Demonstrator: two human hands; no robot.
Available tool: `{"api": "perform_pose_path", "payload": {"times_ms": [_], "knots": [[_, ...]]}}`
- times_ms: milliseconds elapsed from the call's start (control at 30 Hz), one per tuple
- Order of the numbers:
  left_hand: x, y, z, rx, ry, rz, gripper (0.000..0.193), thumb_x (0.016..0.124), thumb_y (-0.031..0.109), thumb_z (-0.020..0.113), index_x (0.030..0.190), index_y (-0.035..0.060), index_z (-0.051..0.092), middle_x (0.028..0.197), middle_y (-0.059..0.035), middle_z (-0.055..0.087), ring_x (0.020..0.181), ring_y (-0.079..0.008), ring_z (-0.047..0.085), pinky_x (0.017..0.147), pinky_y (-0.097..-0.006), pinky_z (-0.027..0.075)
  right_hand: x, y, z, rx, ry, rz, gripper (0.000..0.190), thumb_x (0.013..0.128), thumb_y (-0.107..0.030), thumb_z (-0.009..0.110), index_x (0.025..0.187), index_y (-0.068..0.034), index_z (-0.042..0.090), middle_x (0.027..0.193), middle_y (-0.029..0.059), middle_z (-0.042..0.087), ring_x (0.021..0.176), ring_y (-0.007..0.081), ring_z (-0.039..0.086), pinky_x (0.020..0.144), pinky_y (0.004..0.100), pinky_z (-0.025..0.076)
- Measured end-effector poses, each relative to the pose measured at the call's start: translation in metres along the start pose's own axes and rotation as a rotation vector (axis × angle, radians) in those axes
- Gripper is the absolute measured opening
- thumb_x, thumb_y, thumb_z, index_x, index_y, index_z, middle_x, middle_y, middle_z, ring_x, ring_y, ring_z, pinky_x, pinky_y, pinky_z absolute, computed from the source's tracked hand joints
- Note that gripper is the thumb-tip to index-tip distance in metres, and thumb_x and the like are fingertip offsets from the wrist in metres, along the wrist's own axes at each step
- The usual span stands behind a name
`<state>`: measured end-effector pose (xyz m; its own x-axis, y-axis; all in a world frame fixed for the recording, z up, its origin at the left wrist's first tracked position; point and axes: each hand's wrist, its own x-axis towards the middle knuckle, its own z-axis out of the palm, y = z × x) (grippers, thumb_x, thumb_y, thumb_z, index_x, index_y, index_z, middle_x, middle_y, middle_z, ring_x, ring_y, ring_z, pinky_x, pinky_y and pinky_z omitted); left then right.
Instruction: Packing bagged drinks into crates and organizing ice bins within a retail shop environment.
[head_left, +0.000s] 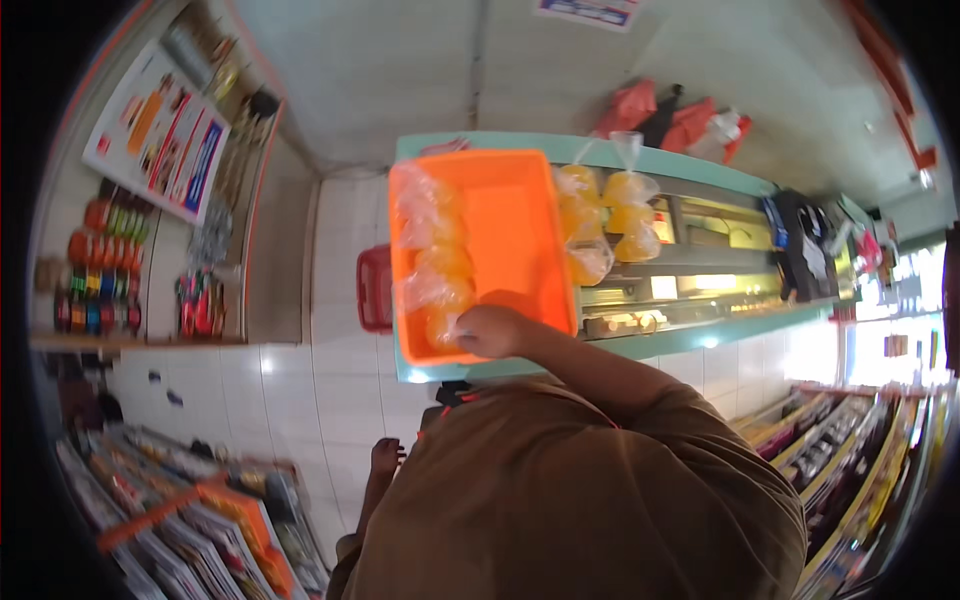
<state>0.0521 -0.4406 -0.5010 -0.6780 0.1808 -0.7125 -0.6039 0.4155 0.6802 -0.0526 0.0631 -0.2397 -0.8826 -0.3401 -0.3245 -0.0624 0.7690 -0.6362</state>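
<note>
An orange plastic tub (510, 232) rests on the green-edged glass display counter (720, 330) before me. Along its left side lies a row of clear plastic bags with yellow rounded contents (442, 262). My right hand (491, 330) reaches into the tub's near part, its fingers closed on the clear plastic of the nearest bag (444, 331). Further similar yellow bags (630, 214) stand on the counter top, just right of the tub. My left hand (387, 455) hangs low beside my body, fingers loosely curled and apart, with nothing seen in it.
A dark red plastic basket (373, 289) sits left of the counter. Shelving with packaged goods and a poster (161, 135) stands at left. Racks of goods (832, 442) are at lower right, stacked goods (217, 532) at lower left. Red and black bags (667, 116) hang behind the counter.
</note>
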Motion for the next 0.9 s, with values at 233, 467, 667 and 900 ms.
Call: {"api": "perform_pose_path", "payload": {"times_ms": [233,467,667,900], "knots": [[0.058,0.028,-0.05,0.046,-0.018,-0.125,0.029,0.103,0.026,0.063,0.118,0.0015,0.065,0.097,-0.0165,0.072,0.081,-0.0264,0.072,0.062,-0.0375,0.055,-0.09,-0.042,-0.062,0.442,0.465,-0.242,0.015,0.102,-0.012,0.062,0.092,-0.002,0.067,0.115,0.0148,0.067,0.095,0.0288,0.063,0.082,0.0393,0.05],[0.055,0.084,-0.016,0.199,-0.119,0.021,0.026,0.103,0.025,0.061,0.114,0.0024,0.066,0.097,-0.0166,0.071,0.079,-0.0267,0.071,0.063,-0.0366,0.055,-0.209,-0.007,-0.12,0.813,1.084,-0.009,0.026,0.116,-0.017,0.048,0.123,0.003,0.062,0.146,0.0179,0.067,0.125,0.0278,0.066,0.103,0.0348,0.053],[0.033,0.031,0.0,0.297,-0.148,0.151,0.03,0.103,0.03,0.062,0.112,0.0013,0.067,0.097,-0.0171,0.07,0.083,-0.0295,0.07,0.069,-0.0395,0.056,-0.179,0.126,-0.139,0.496,1.172,0.357,0.029,0.116,-0.027,0.049,0.108,-0.001,0.059,0.118,0.0163,0.077,0.088,0.0239,0.066,0.081,0.0345,0.055],[-0.001,-0.066,0.033,0.642,-0.189,0.334,0.046,0.102,0.042,0.064,0.115,-0.0021,0.069,0.106,-0.0223,0.073,0.097,-0.0366,0.07,0.083,-0.0452,0.055,-0.096,0.253,-0.129,0.293,1.18,0.361,0.031,0.114,-0.031,0.05,0.108,-0.002,0.059,0.102,0.0155,0.073,0.084,0.0294,0.065,0.079,0.0408,0.054]]}}
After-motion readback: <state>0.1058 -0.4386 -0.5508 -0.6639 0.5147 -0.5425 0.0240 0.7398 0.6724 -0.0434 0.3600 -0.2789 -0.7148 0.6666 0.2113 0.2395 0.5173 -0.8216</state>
